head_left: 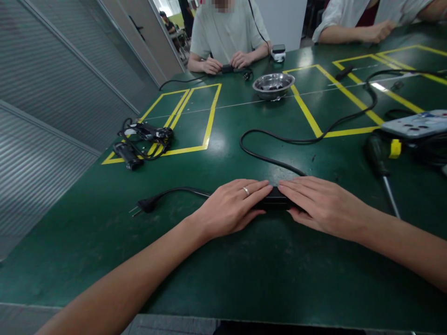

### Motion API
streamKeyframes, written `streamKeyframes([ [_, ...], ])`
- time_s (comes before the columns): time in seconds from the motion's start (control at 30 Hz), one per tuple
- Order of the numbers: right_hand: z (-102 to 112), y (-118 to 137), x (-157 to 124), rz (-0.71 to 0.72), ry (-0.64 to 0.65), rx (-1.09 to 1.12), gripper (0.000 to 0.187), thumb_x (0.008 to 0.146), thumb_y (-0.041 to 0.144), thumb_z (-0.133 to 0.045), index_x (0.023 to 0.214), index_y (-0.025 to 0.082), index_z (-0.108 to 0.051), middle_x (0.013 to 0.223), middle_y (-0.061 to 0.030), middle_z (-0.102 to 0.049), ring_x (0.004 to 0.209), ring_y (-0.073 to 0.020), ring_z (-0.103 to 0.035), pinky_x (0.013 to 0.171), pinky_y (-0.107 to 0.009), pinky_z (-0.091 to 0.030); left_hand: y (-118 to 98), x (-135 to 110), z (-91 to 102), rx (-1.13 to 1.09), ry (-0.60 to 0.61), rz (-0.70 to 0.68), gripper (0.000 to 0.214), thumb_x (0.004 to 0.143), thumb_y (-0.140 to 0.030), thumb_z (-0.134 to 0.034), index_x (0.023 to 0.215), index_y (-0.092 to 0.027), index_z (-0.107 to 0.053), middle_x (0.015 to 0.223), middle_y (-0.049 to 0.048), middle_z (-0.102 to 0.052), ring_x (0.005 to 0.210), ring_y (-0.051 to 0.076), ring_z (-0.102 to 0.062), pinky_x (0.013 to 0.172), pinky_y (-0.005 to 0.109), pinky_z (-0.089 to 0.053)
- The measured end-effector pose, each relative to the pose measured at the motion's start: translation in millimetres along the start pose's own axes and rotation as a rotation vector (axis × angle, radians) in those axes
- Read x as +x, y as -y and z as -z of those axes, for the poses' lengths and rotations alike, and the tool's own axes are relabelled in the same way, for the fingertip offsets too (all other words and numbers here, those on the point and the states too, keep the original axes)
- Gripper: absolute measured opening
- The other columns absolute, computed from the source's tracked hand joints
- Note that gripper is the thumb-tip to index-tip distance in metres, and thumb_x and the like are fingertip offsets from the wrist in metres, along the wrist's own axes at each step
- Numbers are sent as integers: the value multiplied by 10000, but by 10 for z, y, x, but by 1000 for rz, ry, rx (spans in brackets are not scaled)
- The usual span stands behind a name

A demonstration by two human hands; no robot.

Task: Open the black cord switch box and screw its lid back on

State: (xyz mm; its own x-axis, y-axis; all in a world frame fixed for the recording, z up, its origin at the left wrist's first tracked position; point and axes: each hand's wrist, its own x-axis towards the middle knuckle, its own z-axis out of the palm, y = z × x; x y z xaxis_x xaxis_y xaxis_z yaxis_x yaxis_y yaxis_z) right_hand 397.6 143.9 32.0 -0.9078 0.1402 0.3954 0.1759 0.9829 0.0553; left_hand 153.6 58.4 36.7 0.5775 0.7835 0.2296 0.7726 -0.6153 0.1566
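Observation:
A black power adapter lies on the green table, gripped at both ends. My left hand, with a ring on one finger, is closed over its left end, thumb along the near side. My right hand wraps its right end in the same way. The adapter's middle shows between my fingertips; its ends are hidden under my hands. From beneath the left hand a cord runs left to a two-pin plug. Behind the right hand a black cable curves away to the far right.
A screwdriver lies right of my right hand, near a phone-like slab on bundled cables. Coiled black cords lie at the left. A metal bowl stands farther back. Across the table, a person handles a black adapter; another sits right.

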Motion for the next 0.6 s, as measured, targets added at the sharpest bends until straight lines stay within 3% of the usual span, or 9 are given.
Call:
streamKeyframes([
  [0.1,44,-43,1,-18,25,60,383,889,245,-555,1229,78,-614,1218,-151,-671,1117,-254,-632,979,-435,-515,-32,-16,-26,104,-28,-30,449,982,-261,-453,1403,-132,-364,1406,152,-518,1241,250,-553,1012,425,-511],
  [0.23,245,-252,-110,-182,-39,107,417,860,394,-608,1203,158,-624,1189,-99,-679,1099,-228,-619,971,-400,-505,-72,-38,-8,156,-36,-61,447,967,-375,-499,1332,-119,-463,1392,153,-533,1262,270,-536,1058,447,-475],
  [0.33,436,-468,-259,-476,-99,-149,319,905,426,-512,1051,183,-660,1059,-88,-698,979,-237,-648,837,-392,-523,-121,-17,14,177,-92,-63,536,933,-493,-526,1308,-112,-488,1482,181,-418,1373,320,-409,1132,503,-375],
  [0.43,523,-688,-446,-833,65,-459,502,883,612,-410,981,177,-640,987,-129,-690,872,-329,-659,625,-421,-479,-195,35,13,165,-87,-26,665,935,-518,-505,1423,-91,-357,1554,186,-287,1449,324,-268,1179,506,-299],
  [0.53,443,-910,-648,-1199,210,-439,801,794,780,-342,1169,105,-554,958,-211,-679,814,-386,-665,554,-418,-434,-267,82,-20,85,90,87,644,984,-412,-442,1501,-106,-212,1564,124,-295,1450,283,-277,1193,458,-300],
  [0.6,328,-1042,-768,-1342,337,-329,901,746,835,-323,1185,75,-529,942,-255,-667,832,-422,-660,585,-439,-444,-298,96,-54,55,153,151,603,996,-313,-416,1513,-110,-179,1566,105,-295,1443,279,-289,1196,459,-296],
])
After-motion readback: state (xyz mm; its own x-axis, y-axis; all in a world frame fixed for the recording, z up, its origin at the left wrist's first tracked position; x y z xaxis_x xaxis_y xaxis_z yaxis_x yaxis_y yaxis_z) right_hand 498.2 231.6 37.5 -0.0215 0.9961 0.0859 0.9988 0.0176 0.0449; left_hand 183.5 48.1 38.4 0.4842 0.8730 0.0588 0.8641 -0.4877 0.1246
